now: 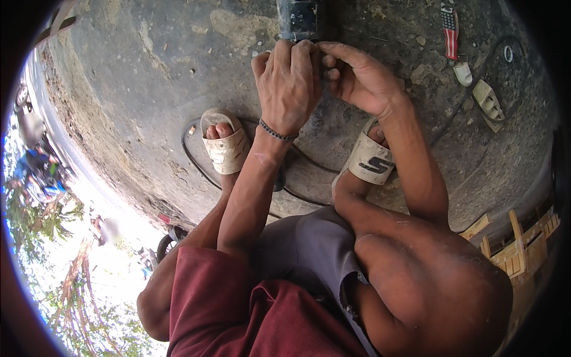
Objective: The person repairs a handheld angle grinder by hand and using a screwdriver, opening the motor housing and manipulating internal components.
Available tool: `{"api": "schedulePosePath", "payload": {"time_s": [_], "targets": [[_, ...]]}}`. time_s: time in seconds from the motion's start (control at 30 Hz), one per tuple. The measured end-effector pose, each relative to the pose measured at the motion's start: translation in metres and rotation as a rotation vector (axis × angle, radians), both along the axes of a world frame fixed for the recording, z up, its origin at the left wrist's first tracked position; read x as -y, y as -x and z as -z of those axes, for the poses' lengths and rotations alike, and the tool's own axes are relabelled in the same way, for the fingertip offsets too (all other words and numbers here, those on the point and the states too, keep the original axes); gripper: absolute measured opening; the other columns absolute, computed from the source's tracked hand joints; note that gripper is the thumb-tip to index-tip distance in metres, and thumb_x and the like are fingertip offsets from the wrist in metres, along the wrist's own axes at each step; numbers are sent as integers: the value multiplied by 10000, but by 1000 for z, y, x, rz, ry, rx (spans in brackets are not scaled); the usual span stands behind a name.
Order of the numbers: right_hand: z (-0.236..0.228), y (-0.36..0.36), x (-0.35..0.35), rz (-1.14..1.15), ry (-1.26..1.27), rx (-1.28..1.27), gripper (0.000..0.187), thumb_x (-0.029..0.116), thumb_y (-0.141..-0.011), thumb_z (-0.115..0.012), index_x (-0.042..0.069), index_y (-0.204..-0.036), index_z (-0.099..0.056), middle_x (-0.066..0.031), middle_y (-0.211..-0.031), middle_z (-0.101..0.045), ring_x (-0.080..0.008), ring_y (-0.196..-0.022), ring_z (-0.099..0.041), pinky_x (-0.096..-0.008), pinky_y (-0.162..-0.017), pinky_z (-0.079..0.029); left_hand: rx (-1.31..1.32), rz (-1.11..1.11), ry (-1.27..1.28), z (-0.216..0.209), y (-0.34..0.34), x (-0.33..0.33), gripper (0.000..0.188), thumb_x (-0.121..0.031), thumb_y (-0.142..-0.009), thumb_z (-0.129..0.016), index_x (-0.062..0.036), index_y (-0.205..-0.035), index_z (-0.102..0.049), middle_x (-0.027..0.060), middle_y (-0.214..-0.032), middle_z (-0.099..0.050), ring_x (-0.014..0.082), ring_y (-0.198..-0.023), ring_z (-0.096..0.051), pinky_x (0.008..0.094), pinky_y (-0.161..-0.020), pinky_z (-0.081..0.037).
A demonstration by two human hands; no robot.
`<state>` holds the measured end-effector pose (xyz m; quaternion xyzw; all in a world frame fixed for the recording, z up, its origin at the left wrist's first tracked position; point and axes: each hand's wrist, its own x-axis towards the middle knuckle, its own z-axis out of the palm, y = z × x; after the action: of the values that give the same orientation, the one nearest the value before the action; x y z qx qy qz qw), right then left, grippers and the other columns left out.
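My left hand (288,89) reaches forward at the top middle, back of the hand up, its fingers bent and closed. Beside it, my right hand (367,80) is turned partly palm up, with finger and thumb tips drawn together against the left fingers. Whatever lies between the fingertips is hidden; only a small dark patch shows there. Just beyond the left knuckles is a worn, dark blue-black cylindrical body (298,21), cut off by the upper edge of the view. I cannot tell whether my fingers touch it.
A black cable (199,162) loops over the stained concrete between my sandalled feet. At right lie a flag-patterned handle (450,33), a small white piece (463,74), a white ring (508,54) and a dirty pale socket block (488,101). Wooden slats (520,256) stand lower right.
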<state>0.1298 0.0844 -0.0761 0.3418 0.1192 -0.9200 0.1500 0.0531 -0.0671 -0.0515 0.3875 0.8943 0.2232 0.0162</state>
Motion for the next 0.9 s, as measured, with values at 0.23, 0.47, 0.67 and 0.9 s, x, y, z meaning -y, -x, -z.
{"api": "schedulePosePath", "payload": {"time_s": [0.23, 0.47, 0.67, 0.9], "targets": [[4, 0, 7, -17, -171, -24, 183, 221, -988, -665, 82, -1099, -708, 46, -868, -661, -53, -744, -607, -232, -654, -512, -3, 22, -1, 0, 2, 1, 273, -67, -861, -694, -124, -1110, -600, 42, -891, -581, 250, -808, -605, 390, -818, -389], [-15, 7, 8, -152, -807, -61, 242, 219, -982, -658, 41, -1123, -741, -28, -927, -725, -89, -855, -665, -241, -747, -541, -52, 19, -2, 4, 1, 1, 257, -84, -859, -706, -128, -1095, -613, 49, -876, -578, 248, -801, -611, 386, -819, -388], [-5, 5, -2, -160, -637, -85, 244, 223, -976, -668, 40, -1125, -734, -32, -925, -715, -102, -850, -663, -253, -789, -548, -41, 18, 1, 4, 1, 1, 250, -88, -859, -707, -130, -1088, -615, 52, -872, -579, 251, -799, -618, 386, -818, -389], [12, 2, -2, -120, -416, -80, 232, 256, -966, -699, 68, -1096, -733, -4, -911, -688, -95, -816, -622, -269, -793, -532, -46, 30, 0, 3, 2, 1, 245, -76, -859, -702, -127, -1081, -615, 48, -855, -571, 247, -785, -616, 382, -806, -386]]}}
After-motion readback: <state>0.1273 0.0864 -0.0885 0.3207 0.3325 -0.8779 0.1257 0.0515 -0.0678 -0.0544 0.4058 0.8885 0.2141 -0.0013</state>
